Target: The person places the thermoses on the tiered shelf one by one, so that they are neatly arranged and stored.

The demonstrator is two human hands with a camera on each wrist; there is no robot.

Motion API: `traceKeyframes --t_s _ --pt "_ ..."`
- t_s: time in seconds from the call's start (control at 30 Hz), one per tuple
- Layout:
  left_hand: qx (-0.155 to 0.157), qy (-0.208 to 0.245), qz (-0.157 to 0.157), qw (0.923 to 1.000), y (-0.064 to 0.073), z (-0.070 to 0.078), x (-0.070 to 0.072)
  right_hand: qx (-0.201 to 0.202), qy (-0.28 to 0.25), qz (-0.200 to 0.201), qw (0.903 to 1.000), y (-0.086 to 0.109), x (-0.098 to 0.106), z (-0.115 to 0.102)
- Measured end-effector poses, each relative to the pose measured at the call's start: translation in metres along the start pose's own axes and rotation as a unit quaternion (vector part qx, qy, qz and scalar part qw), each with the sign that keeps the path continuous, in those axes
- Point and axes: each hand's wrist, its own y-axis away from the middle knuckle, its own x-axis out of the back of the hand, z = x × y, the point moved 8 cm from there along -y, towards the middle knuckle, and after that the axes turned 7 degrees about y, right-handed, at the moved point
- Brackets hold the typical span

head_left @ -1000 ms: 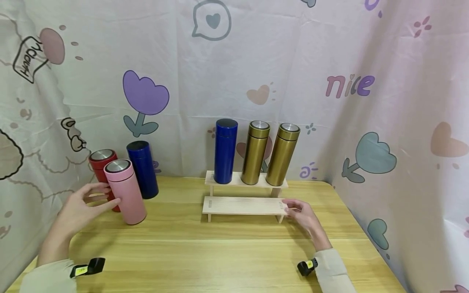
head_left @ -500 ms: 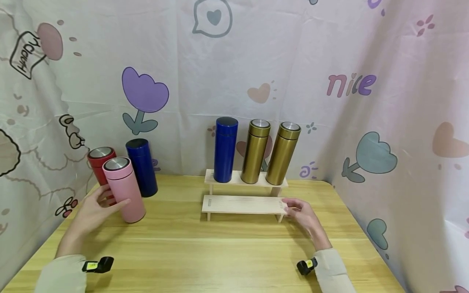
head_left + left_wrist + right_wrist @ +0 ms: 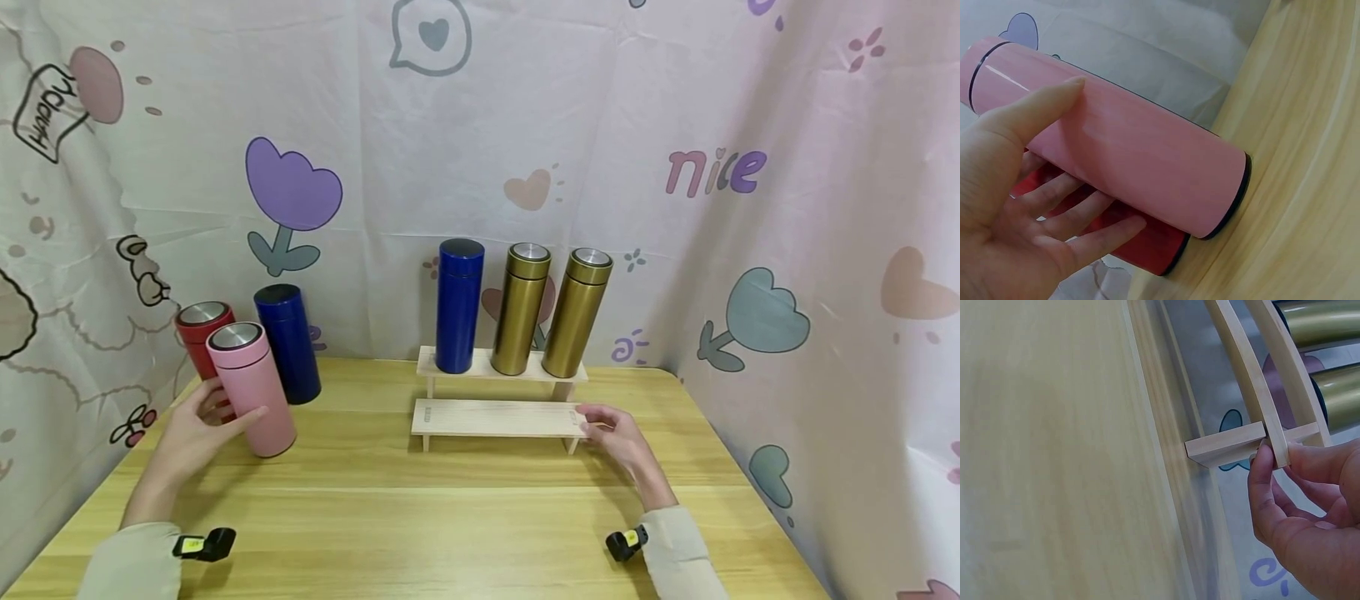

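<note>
In the head view a pink thermos bottle [image 3: 258, 387] with a steel-topped lid stands at the left of the wooden table. My left hand [image 3: 186, 437] holds it low on its left side. In the left wrist view the thumb lies along the pink wall, while the fingers [image 3: 1094, 247] reach between it and the red thermos bottle [image 3: 1147, 244] behind. At the right, my right hand [image 3: 621, 446] pinches the right end of the lower board of a two-step wooden shelf [image 3: 495, 418]. Thumb and fingertips meet across the board's edge in the right wrist view.
One blue thermos bottle [image 3: 460, 308] and two gold thermos bottles [image 3: 522, 312] stand on the shelf's upper step. Another blue thermos bottle [image 3: 288, 346] stands behind the pink one. A patterned curtain [image 3: 360, 167] hangs along the table's back and sides.
Since a second ago, my left hand has moved right, closer round the pink thermos bottle, which stays in place. My right hand has kept its pinch on the shelf.
</note>
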Motion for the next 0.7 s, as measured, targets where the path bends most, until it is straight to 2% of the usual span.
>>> traceKeyframes --t_s 0.23,0.57,0.7 --pt "-0.006 -0.014 0.007 0.9999 -0.0005 -0.0011 0.0003 0.003 -0.007 0.0 1.0 -0.0006 -0.002 -0.0017" --pt "-0.053 -0.005 0.02 0.9984 0.0015 0.0063 -0.001 0.004 -0.008 0.0 1.0 -0.0008 -0.0019 0.0002" --pt "-0.05 -0.006 0.026 0.9984 0.0014 0.0067 -0.0019 0.008 -0.01 -0.002 0.9999 0.001 -0.0014 -0.0008"
